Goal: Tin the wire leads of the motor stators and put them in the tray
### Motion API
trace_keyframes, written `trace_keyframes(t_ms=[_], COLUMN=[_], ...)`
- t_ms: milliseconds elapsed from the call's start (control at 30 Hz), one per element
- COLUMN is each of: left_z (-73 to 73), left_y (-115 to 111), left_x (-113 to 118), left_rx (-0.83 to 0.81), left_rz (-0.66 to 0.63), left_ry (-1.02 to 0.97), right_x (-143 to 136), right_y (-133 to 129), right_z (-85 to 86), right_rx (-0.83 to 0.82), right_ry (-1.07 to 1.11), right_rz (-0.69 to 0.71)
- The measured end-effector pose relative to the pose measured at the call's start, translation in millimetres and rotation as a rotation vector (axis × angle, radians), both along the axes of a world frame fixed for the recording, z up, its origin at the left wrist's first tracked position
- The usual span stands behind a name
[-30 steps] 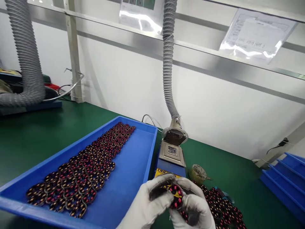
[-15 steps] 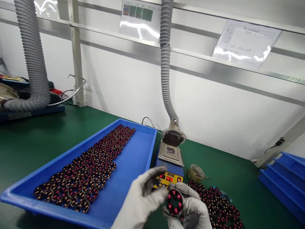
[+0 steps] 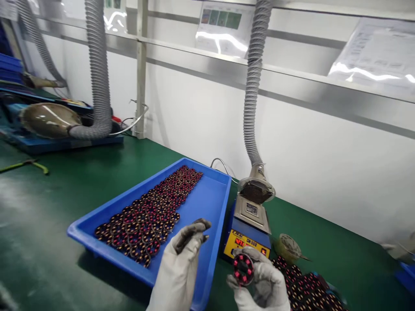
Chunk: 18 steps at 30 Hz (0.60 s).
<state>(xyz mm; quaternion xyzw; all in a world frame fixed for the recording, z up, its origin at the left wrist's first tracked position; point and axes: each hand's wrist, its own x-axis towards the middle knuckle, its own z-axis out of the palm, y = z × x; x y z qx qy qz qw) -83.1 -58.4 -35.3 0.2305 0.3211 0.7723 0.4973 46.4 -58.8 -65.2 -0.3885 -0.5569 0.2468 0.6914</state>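
Note:
My right hand (image 3: 264, 280), in a white glove with darkened fingertips, holds a round ring-shaped part (image 3: 243, 269) with red-pink segments around its inside. My left hand (image 3: 180, 263), gloved the same way, is raised over the right side of the blue tray (image 3: 202, 194), its fingers a little apart with nothing visible between them. Many similar rings (image 3: 139, 224) with tan and red segments fill the tray's left part in close rows. Behind my right hand stands a blue and yellow device (image 3: 248, 242) with a lit red display. More rings (image 3: 304, 285) lie heaped beside my right hand.
A round hood (image 3: 256, 190) on a grey hose hangs over the device. A small yellowish pot (image 3: 288, 248) stands right of it. Green-handled pliers (image 3: 29, 164) lie at the far left, near another hood (image 3: 50, 120). Blue trays (image 3: 407, 274) edge in at the right.
The view has turned left, showing more of the bench there. My left hand has moved away from the ring, its fingers closer together. My right hand still holds the ring.

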Motion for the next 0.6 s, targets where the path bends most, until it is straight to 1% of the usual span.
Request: trace_keyframes(t_ms=[67,100,133,167,200,233,267,333,367,433,500,600], left_z=[-19.5,-28.5,-36.0,-41.5,-45.0,-46.5,-46.4,-43.4,-41.4,-38.1,-36.7,-39.4], left_y=[-7,-10,-13,-14,-14,-13,-10,-3,1,7,11,14], left_x=[-22,-31,-38,-44,-47,-49,-50,-49,-47,-45,-43,-42], left_rx=[0.060,0.118,0.182,0.225,0.211,0.153,0.069,-0.086,-0.124,-0.127,-0.148,-0.173], left_rz=[0.100,0.143,0.167,0.169,0.128,0.043,-0.065,-0.261,-0.318,-0.374,-0.415,-0.468], left_ry=[0.474,0.727,0.963,1.167,1.354,1.522,1.658,1.832,1.875,1.908,1.933,1.956], right_x=[-5,-9,-15,-23,-32,-43,-56,-81,-92,-112,-125,-130], right_y=[18,31,45,60,76,92,107,136,148,168,181,191], right_z=[-2.0,-2.1,-1.7,-1.3,-1.6,-3.1,-6.1,-17.0,-24.3,-39.8,-53.2,-64.8], right_rx=[-0.173,-0.259,-0.320,-0.374,-0.434,-0.457,-0.468,-0.500,-0.525,-0.585,-0.641,-0.725], right_ry=[0.054,-0.001,-0.113,-0.332,-0.603,-0.709,-0.767,-0.874,-0.916,-0.965,-0.961,-0.864], right_rz=[0.033,0.065,0.120,0.193,0.244,0.264,0.259,0.273,0.295,0.352,0.431,0.566])
